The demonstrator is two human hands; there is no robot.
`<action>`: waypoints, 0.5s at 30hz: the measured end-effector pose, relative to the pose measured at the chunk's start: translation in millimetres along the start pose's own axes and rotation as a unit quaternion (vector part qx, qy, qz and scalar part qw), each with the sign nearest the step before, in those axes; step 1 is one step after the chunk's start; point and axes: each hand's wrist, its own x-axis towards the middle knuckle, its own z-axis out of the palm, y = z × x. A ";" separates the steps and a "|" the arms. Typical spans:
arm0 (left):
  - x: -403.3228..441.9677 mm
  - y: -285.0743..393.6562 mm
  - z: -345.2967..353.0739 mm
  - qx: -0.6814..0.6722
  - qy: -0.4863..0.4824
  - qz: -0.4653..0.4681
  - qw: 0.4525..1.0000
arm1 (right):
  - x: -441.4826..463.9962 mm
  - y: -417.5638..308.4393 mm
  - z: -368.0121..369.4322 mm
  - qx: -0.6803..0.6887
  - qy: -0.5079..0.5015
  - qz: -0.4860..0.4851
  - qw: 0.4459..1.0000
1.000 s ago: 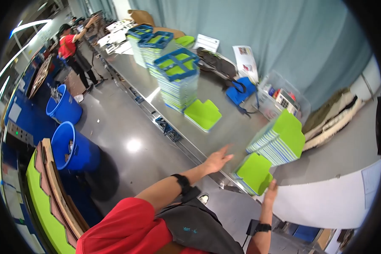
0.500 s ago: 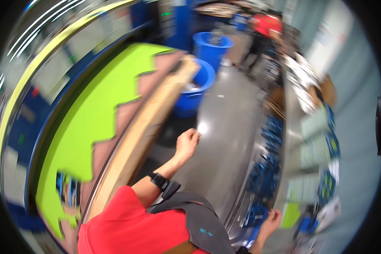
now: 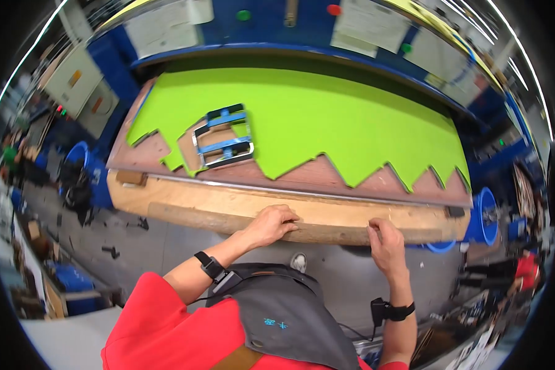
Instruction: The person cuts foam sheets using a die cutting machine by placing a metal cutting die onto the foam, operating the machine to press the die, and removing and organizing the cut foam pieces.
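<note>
My left hand point(image 3: 270, 226) is over the front wooden edge point(image 3: 191, 209) of the bench, its fingers loosely bent and apart from the thumb. Nothing shows in it. To its right, my right hand point(image 3: 387, 246) hovers by the same edge with loosely curled fingers, also holding nothing visible. A bright green sheet point(image 3: 327, 117) with a zigzag cut front side lies on the brown board point(image 3: 317, 179). On the sheet's left part sits a metal-edged cutting die point(image 3: 224, 135) with blue crossbars, partly over a cut-out gap. Neither hand touches the sheet or the die.
A blue machine frame point(image 3: 277, 37) with papers and buttons rises behind the sheet. Blue bins point(image 3: 482, 216) stand at the bench's right end, another bin point(image 3: 95, 176) at the left. A person in a red shirt point(image 3: 527, 271) is at far right. Small dark pieces point(image 3: 111, 251) lie on the floor.
My view has swung left from the aisle to face the bench. Both my hands are now at its wooden front edge; the right was low by the stacked goods before.
</note>
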 end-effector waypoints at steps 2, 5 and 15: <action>-3.1 -1.2 0.8 0.020 0.026 -0.003 0.999 | 45.0 -0.3 1.9 -0.023 -0.052 -0.062 0.996; -1.6 4.3 4.8 0.044 0.044 -0.040 0.997 | 109.9 -19.2 3.4 -0.044 -0.144 -0.148 0.977; -0.2 7.3 -10.7 -0.039 -0.043 -0.077 0.995 | 265.3 -114.3 150.0 -0.041 -0.225 -0.368 0.901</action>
